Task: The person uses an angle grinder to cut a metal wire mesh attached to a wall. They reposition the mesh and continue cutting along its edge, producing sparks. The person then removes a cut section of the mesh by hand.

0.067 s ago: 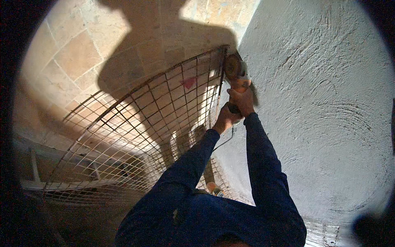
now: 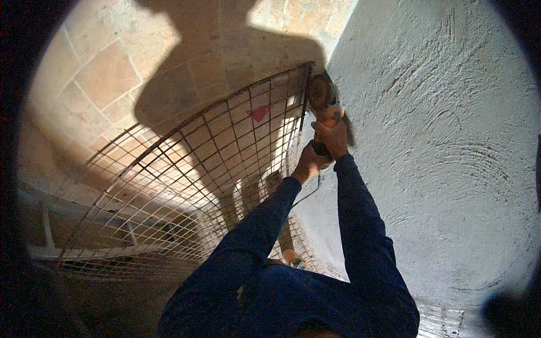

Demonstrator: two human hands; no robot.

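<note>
Both hands are up on the angle grinder (image 2: 326,107), its disc right at the top corner of the wire mesh panel (image 2: 225,163), hard by the plastered wall (image 2: 439,141). The right hand (image 2: 332,137) has its fingers closed round the orange body; the left hand (image 2: 308,163) grips lower down the handle. The tool's long axis runs up and away from the fingers, so the right hand sits nearer the disc.
</note>
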